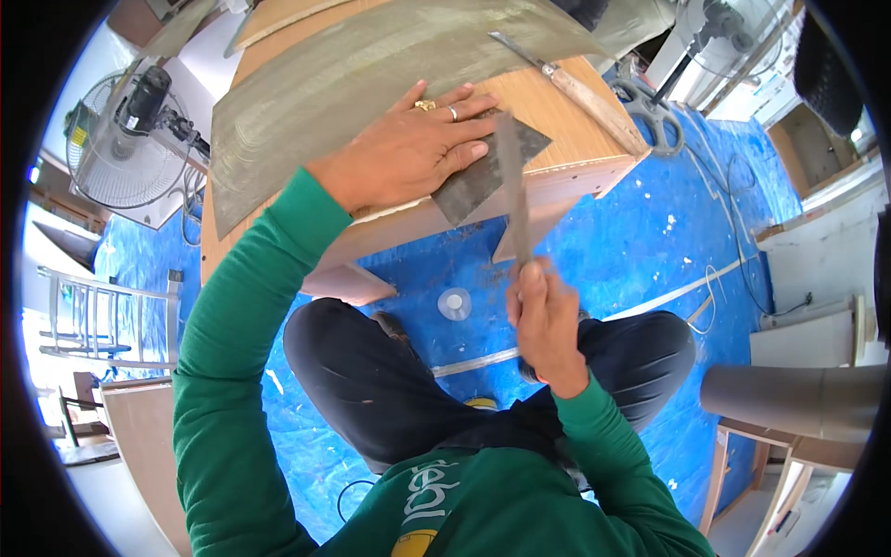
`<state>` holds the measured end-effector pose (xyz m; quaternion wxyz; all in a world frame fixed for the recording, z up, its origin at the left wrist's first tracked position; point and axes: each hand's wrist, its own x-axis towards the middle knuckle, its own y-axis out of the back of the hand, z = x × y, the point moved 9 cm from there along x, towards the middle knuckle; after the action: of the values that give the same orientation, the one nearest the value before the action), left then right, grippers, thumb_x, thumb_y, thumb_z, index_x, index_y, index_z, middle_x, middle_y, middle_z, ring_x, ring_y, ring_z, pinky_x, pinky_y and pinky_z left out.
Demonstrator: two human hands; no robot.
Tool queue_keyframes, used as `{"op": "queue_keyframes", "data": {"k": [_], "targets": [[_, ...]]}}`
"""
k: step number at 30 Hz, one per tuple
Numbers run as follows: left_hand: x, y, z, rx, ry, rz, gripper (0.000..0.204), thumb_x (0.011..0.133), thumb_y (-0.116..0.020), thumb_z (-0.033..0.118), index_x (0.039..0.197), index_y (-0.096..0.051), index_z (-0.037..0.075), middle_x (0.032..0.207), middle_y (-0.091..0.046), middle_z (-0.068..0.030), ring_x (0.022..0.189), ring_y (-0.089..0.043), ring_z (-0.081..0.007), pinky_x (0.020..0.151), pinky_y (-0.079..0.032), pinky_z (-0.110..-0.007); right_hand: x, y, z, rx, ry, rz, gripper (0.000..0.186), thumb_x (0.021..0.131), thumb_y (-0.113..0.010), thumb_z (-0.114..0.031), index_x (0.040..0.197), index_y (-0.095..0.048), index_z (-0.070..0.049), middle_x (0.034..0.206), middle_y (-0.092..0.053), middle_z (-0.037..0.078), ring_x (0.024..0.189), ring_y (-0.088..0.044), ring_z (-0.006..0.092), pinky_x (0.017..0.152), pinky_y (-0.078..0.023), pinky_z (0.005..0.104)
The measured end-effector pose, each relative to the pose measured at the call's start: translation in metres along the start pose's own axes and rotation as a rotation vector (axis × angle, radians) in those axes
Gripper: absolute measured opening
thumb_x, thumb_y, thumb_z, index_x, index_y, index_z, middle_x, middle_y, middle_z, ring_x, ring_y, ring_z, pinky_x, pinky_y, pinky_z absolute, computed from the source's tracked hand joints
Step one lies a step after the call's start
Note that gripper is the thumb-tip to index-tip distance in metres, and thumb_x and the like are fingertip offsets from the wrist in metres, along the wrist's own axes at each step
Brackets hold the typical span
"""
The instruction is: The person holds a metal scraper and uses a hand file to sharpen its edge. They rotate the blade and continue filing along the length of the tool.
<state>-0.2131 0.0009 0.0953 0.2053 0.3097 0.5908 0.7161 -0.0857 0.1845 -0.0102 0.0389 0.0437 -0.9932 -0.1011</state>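
Observation:
My left hand lies flat with its fingers spread, pressing a small dark grey laminate-like piece onto the near edge of a wooden bench. One corner of the piece sticks out past that edge. In my right hand is the handle end of a long, flat grey file, its blade blurred by motion. The file points away from me and runs across the right part of the piece. Under my left hand, part of the piece is hidden.
A wooden-handled chisel rests on the bench's right side, beside a large grey-green sheet. Fans stand at left and right. Blue sheeting covers the floor, with a cable and a clear round disc on it.

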Motion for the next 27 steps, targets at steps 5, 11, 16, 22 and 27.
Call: {"op": "queue_keyframes", "data": {"k": [5,11,16,22,27], "targets": [[-0.006,0.020,-0.002,-0.178,0.034,0.170,0.044,0.116,-0.056,0.024,0.157,-0.062,0.010,0.165,-0.054,-0.0163,0.154,-0.049,-0.0393,0.129,-0.038,-0.052,0.006,0.029,-0.056,-0.080,0.034,0.089,0.039,0.116,-0.058,-0.012,0.153,-0.059,0.000,0.081,-0.066,0.013,0.065,-0.059,0.0168,0.062,-0.051,0.0376],[-0.008,0.022,-0.001,-0.190,-0.007,0.248,0.040,0.112,-0.062,0.016,0.151,-0.067,0.005,0.149,-0.062,-0.0150,0.136,-0.059,-0.0377,0.119,-0.047,-0.048,-0.029,0.038,-0.063,-0.367,0.044,-0.115,0.054,0.112,-0.062,-0.005,0.165,-0.052,-0.006,0.099,-0.075,0.025,0.078,-0.071,0.0347,0.076,-0.058,0.0456],[-0.010,0.023,0.001,-0.117,-0.016,0.271,0.037,0.110,-0.063,0.012,0.145,-0.071,0.004,0.144,-0.065,-0.0140,0.135,-0.059,-0.0373,0.116,-0.047,-0.049,-0.041,0.027,-0.068,-0.475,0.171,-0.161,0.057,0.109,-0.063,-0.001,0.166,-0.054,-0.008,0.087,-0.065,0.016,0.071,-0.063,0.0243,0.068,-0.054,0.0374],[-0.008,0.026,0.006,-0.054,-0.002,0.236,0.038,0.108,-0.065,0.013,0.145,-0.071,0.004,0.143,-0.066,-0.0147,0.134,-0.059,-0.0362,0.114,-0.047,-0.051,-0.109,0.045,-0.056,-0.446,0.174,-0.249,0.060,0.104,-0.070,0.001,0.162,-0.058,-0.008,0.086,-0.065,0.019,0.071,-0.064,0.0362,0.066,-0.055,0.0415],[-0.012,0.036,0.011,-0.096,0.071,0.128,0.054,0.106,-0.070,0.025,0.154,-0.063,0.002,0.154,-0.060,-0.0203,0.143,-0.055,-0.0419,0.119,-0.044,-0.053,-0.120,0.077,-0.021,-0.233,0.055,-0.138,0.055,0.110,-0.066,-0.003,0.164,-0.056,-0.005,0.082,-0.063,0.008,0.063,-0.059,0.0146,0.060,-0.050,0.0309]]}}
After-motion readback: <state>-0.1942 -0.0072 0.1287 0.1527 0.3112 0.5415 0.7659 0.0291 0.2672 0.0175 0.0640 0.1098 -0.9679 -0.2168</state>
